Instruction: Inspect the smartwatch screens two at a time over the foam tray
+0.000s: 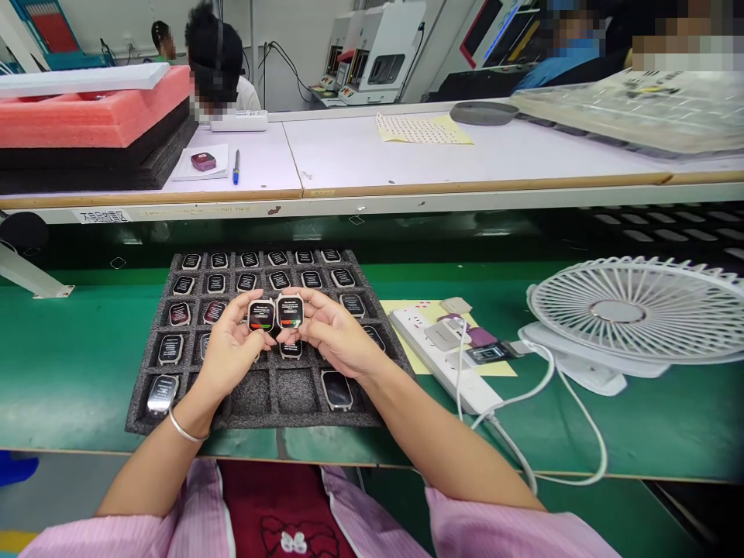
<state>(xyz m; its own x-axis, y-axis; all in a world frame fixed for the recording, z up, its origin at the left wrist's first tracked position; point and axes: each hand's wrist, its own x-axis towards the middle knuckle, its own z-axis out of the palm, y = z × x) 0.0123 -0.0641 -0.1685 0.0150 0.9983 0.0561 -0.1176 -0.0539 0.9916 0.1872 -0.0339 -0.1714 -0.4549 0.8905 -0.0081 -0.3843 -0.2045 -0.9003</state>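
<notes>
My left hand (pixel 232 345) pinches a smartwatch body (pixel 261 314) without a strap, its lit screen showing text and a red and green bar. Right beside it, my right hand (pixel 334 329) grips a second smartwatch body (pixel 290 311) with a similar lit screen. Both are held side by side above a dark grey foam tray (pixel 251 391). Rows of similar watch bodies sit in the tray's square compartments, most with lit text on their screens. Two front compartments near the middle show bare foam. My forearms and hands hide some compartments.
To the right lies a white power strip (pixel 445 364) with cables and small gadgets on yellow paper. Beyond it stands a white fan (pixel 621 310). A raised white shelf (pixel 349 163) runs behind, bearing pink foam (pixel 93 112), a pen (pixel 235 167) and trays. People sit beyond it.
</notes>
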